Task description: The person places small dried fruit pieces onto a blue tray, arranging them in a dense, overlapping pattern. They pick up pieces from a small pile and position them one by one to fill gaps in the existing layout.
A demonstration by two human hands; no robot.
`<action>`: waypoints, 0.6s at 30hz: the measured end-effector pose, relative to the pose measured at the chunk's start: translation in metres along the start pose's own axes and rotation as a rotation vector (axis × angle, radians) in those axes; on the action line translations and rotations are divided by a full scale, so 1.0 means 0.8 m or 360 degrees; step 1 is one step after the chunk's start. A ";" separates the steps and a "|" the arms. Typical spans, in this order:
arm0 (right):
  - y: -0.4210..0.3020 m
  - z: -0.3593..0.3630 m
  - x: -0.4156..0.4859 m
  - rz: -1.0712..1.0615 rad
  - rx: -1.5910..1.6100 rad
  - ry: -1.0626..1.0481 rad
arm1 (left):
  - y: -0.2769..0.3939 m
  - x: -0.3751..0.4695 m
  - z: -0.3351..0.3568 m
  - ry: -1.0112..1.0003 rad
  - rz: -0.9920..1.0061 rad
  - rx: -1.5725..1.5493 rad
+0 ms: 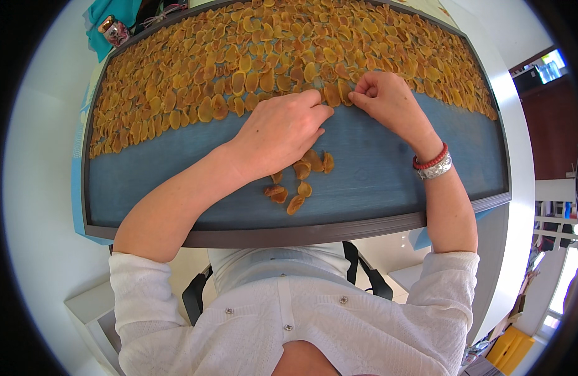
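A framed mesh screen lies before me, its far part covered by rows of dried amber slices. My left hand is over the near border of the rows, fingers curled; whether something is in its fingertips is hidden. To its right, the thumb and forefinger of my right hand meet at the edge of an amber slice in the nearest row. Another slice lies between both hands. Below my left hand is a loose group of several slices, partly covered by that hand.
The screen's dark raised frame runs along the near side, on a white table. A jar and a teal cloth are at the far left. A chair armrest is beside my body.
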State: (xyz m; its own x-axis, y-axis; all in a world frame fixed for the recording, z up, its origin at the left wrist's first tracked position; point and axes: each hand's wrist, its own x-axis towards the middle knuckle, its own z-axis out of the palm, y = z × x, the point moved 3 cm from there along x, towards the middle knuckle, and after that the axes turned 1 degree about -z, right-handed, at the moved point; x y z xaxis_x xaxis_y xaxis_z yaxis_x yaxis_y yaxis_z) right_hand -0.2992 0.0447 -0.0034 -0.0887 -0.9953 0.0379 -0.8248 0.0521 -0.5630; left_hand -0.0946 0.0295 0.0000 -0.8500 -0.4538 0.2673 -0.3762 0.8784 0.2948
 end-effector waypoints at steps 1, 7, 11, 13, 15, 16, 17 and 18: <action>0.000 0.000 0.000 0.0003 0.0004 0.0001 | 0.000 0.000 0.000 0.0004 0.0003 0.0003; -0.001 0.000 -0.001 -0.0077 0.0038 0.0046 | -0.001 -0.001 0.001 0.0034 0.0012 0.0016; 0.001 0.000 0.001 -0.0091 0.0015 0.0041 | -0.004 0.000 0.005 0.0035 0.0002 0.0031; 0.003 0.004 0.002 -0.0110 0.0138 0.0033 | -0.003 0.000 0.003 0.0035 0.0009 0.0029; -0.002 -0.005 0.002 -0.0036 0.0268 0.0001 | -0.004 -0.001 0.002 0.0040 0.0012 0.0026; 0.004 -0.003 0.004 -0.0002 0.0431 -0.0060 | -0.004 -0.001 0.003 0.0044 0.0012 0.0024; 0.000 -0.004 0.001 0.0042 0.0623 -0.0106 | -0.005 -0.001 0.003 0.0050 0.0013 0.0023; -0.009 -0.008 -0.002 0.0085 0.0813 -0.0156 | -0.007 -0.001 0.003 0.0052 0.0014 0.0020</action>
State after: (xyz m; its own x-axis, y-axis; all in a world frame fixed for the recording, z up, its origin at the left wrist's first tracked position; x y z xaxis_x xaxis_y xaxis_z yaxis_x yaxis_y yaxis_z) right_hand -0.2971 0.0465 0.0060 -0.0504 -0.9966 -0.0656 -0.4409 0.0811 -0.8939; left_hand -0.0928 0.0258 -0.0043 -0.8410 -0.4504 0.2996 -0.3734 0.8841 0.2810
